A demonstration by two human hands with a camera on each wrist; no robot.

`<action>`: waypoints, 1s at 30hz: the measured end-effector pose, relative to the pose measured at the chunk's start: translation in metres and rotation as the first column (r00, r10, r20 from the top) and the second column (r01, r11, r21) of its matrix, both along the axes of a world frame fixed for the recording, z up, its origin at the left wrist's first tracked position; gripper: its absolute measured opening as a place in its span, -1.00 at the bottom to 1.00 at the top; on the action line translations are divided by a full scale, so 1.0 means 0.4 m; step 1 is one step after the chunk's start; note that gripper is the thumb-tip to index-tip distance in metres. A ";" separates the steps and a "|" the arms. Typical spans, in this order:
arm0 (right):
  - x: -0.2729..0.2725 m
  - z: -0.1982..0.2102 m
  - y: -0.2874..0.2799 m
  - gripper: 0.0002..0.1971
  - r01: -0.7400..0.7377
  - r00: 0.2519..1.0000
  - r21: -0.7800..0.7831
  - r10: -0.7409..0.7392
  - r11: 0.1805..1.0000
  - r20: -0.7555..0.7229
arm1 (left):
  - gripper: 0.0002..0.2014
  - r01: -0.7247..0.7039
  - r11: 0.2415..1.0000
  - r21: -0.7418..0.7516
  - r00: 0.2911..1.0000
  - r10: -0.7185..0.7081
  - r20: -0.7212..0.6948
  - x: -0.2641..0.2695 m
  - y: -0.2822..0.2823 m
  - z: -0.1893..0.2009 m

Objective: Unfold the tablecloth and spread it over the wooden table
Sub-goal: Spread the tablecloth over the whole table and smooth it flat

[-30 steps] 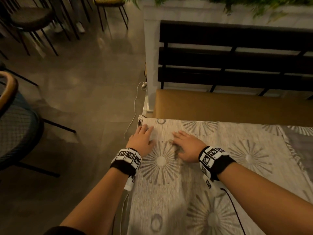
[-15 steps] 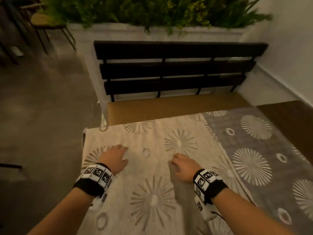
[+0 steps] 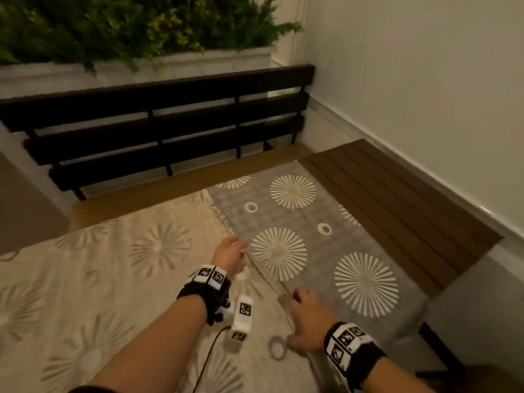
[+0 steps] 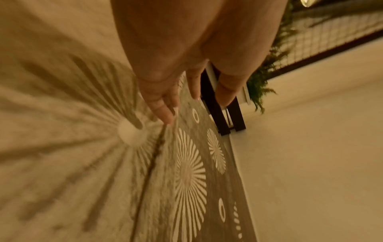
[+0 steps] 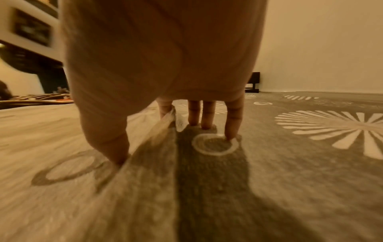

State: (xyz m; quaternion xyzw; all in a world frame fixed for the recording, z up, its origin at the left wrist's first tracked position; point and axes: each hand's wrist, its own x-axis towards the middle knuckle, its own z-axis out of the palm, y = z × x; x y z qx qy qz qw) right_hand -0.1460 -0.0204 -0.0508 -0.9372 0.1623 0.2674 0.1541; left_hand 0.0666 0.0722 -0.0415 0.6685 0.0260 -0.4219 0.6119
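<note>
2 hands: on the fold edge, ready to lift it
Left hand [image 3: 228, 256]: fingers straight, touching edge
Right hand [image 3: 306, 321]: pinching edge
Tablecloth [image 3: 119, 268]: half-folded; wooden table [image 3: 397, 194] bare at right

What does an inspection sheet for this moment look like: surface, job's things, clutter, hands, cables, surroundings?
Surface: wooden table, bare slats at the far right.
Job's things: tablecloth, cream flap folded over the grey side.
Clutter: nothing seen.
Hands: left hand and right hand both at the flap's edge; grip unclear.
Cables: dark cable below the left wrist.
Surroundings: bench, planter, wall.
</note>
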 end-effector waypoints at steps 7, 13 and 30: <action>-0.031 -0.004 -0.072 -0.05 -0.076 0.996 0.108 0.080 0.991 -0.040 | -0.26 -0.002 0.900 0.435 0.972 -0.100 0.212 -0.022 -0.177 -0.025; -0.038 0.024 -0.144 -0.39 0.093 0.995 0.341 -0.078 0.935 -0.058 | -0.44 -0.119 0.893 0.434 0.946 -0.031 0.323 0.044 -0.190 -0.063; -0.257 0.064 -0.757 -0.47 0.378 0.924 0.389 -0.372 0.840 -0.095 | -0.44 -0.015 0.998 0.067 0.917 -0.013 0.400 0.124 -0.667 0.083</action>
